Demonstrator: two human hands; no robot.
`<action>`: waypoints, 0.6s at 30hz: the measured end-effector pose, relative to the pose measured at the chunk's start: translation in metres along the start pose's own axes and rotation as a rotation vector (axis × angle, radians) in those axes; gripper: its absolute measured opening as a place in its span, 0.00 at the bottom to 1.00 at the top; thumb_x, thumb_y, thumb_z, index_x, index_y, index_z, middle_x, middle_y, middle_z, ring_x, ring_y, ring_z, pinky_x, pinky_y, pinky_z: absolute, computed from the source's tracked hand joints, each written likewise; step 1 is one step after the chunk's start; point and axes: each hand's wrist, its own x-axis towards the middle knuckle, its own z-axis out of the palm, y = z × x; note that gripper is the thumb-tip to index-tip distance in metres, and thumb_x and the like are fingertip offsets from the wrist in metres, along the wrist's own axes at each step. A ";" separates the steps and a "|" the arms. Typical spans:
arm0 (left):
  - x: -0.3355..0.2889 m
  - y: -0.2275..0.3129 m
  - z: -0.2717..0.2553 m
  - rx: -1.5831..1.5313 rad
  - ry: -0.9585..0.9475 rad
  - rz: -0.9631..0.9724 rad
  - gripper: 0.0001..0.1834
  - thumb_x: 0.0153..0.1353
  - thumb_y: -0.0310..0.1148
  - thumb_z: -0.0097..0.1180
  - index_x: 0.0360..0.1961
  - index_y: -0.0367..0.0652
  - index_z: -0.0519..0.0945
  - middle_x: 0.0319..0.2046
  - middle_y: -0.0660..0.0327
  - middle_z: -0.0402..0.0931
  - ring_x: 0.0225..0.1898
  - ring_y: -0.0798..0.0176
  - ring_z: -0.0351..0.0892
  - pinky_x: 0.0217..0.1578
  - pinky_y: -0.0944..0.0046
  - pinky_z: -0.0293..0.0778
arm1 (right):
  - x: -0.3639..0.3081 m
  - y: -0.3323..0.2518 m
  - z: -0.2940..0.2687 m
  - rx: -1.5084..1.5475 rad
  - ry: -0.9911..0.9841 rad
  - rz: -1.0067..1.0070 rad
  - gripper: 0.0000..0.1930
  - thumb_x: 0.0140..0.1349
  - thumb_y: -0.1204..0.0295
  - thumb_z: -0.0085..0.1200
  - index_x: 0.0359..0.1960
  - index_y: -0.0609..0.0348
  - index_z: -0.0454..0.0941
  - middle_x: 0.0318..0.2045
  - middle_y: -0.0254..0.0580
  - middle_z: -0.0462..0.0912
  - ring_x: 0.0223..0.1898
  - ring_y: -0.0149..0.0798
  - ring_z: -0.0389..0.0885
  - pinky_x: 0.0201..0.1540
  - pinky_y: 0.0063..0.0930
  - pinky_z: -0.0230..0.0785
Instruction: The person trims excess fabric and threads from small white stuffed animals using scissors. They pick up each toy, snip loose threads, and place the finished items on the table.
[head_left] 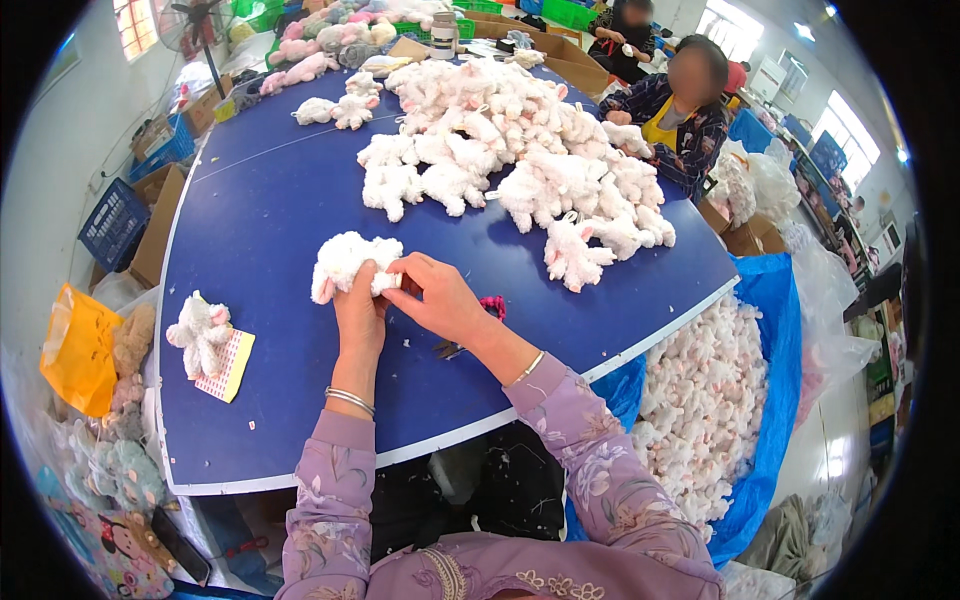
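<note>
Above the blue table, my left hand [360, 305] is closed around a small white plush toy [350, 258] with a pink ear. My right hand [437, 297] pinches a small white part at the toy's right side; the fingers partly hide it. Beside my right forearm lie small scissors [449, 350] and a pink-and-black item [492, 306]. Another white plush toy [200, 328] lies at the table's left edge, partly over a sheet of small labels [230, 368]. A large heap of white plush toys [480, 130] covers the far middle.
To my right, a blue sack [785, 330] holds many white plush pieces. A co-worker [685, 110] sits at the far right side, another person beyond. An orange bag [78, 350] and blue crate [115, 225] stand left of the table [270, 190]. Pastel plush toys [300, 72] lie far back.
</note>
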 end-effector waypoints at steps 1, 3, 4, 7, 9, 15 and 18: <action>0.000 0.000 0.001 -0.005 0.011 0.021 0.18 0.65 0.32 0.52 0.54 0.41 0.69 0.45 0.62 0.75 0.44 0.65 0.78 0.40 0.65 0.78 | -0.001 0.001 0.000 -0.014 0.005 0.023 0.10 0.58 0.72 0.58 0.39 0.62 0.74 0.31 0.45 0.78 0.29 0.41 0.78 0.34 0.30 0.71; 0.001 -0.002 -0.001 -0.021 0.035 0.015 0.18 0.64 0.31 0.52 0.54 0.41 0.68 0.45 0.62 0.75 0.45 0.65 0.78 0.40 0.65 0.77 | -0.001 -0.001 0.001 0.038 0.021 0.020 0.10 0.60 0.70 0.58 0.38 0.63 0.74 0.27 0.45 0.79 0.26 0.41 0.79 0.32 0.30 0.71; 0.002 -0.003 -0.002 -0.028 0.047 0.012 0.18 0.64 0.31 0.53 0.54 0.42 0.68 0.45 0.62 0.75 0.45 0.64 0.78 0.40 0.65 0.77 | -0.001 -0.002 0.002 0.065 0.029 0.018 0.10 0.60 0.70 0.58 0.38 0.63 0.74 0.25 0.45 0.79 0.25 0.41 0.79 0.31 0.30 0.71; 0.003 -0.008 -0.001 -0.030 0.079 0.052 0.17 0.64 0.30 0.54 0.53 0.42 0.69 0.45 0.62 0.75 0.44 0.65 0.78 0.38 0.66 0.77 | -0.003 0.001 0.005 0.113 0.043 0.078 0.10 0.61 0.70 0.57 0.37 0.64 0.73 0.24 0.45 0.80 0.25 0.36 0.80 0.30 0.28 0.71; 0.000 -0.007 0.002 0.021 0.082 0.042 0.16 0.64 0.30 0.55 0.52 0.42 0.69 0.44 0.62 0.75 0.41 0.67 0.78 0.36 0.67 0.76 | -0.003 0.004 0.007 0.213 0.034 0.170 0.10 0.62 0.70 0.56 0.37 0.65 0.73 0.24 0.44 0.81 0.25 0.32 0.79 0.30 0.26 0.71; -0.004 -0.011 0.011 0.131 0.142 0.075 0.12 0.64 0.32 0.56 0.46 0.43 0.72 0.36 0.64 0.75 0.33 0.70 0.76 0.26 0.70 0.71 | -0.004 0.015 0.013 0.349 0.068 0.240 0.09 0.65 0.71 0.54 0.40 0.65 0.73 0.24 0.35 0.79 0.25 0.22 0.74 0.28 0.20 0.68; -0.003 -0.014 0.008 0.195 0.152 0.090 0.10 0.63 0.33 0.57 0.43 0.44 0.73 0.31 0.66 0.74 0.27 0.73 0.73 0.22 0.72 0.66 | -0.004 0.010 0.012 0.276 0.075 0.205 0.09 0.65 0.71 0.53 0.38 0.66 0.74 0.24 0.39 0.79 0.25 0.27 0.76 0.29 0.23 0.69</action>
